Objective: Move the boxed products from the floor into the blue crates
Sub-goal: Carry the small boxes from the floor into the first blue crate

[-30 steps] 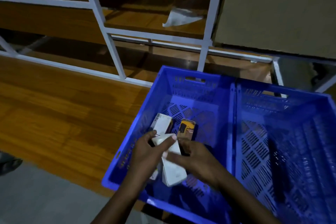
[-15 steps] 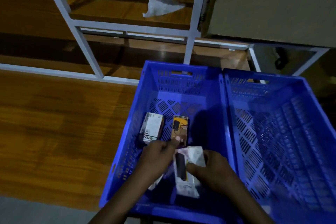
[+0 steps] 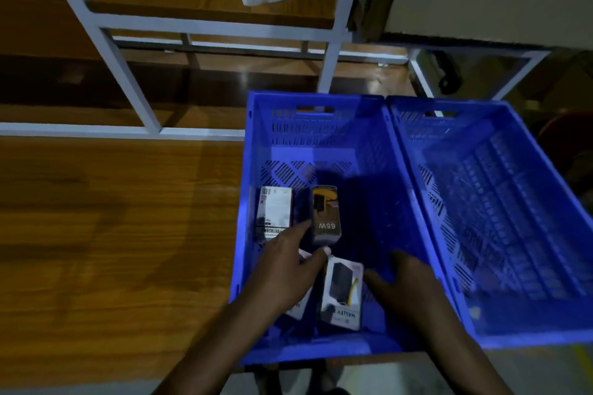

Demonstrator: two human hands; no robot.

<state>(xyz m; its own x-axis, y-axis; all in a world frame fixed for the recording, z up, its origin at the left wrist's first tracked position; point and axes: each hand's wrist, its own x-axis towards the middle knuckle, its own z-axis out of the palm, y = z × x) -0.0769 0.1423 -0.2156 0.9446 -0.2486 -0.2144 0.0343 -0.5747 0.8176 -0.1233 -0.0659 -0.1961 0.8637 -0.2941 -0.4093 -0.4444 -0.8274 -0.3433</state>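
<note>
Your left hand (image 3: 285, 269) lies with fingers straight on a box (image 3: 300, 305); your right hand (image 3: 404, 282) hovers relaxed, holding nothing, lower centre in the left crate (image 3: 321, 125), whose right half lies bare.

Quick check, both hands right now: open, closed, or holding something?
Left hand: open, fingers extended over a white box in the left blue crate, not gripping it.
Right hand: open, holding nothing, beside the Halley box.

A stockroom: white metal shelving (image 3: 106, 51), blue crates (image 3: 321, 125), boxed electronics (image 3: 325, 218).
</note>
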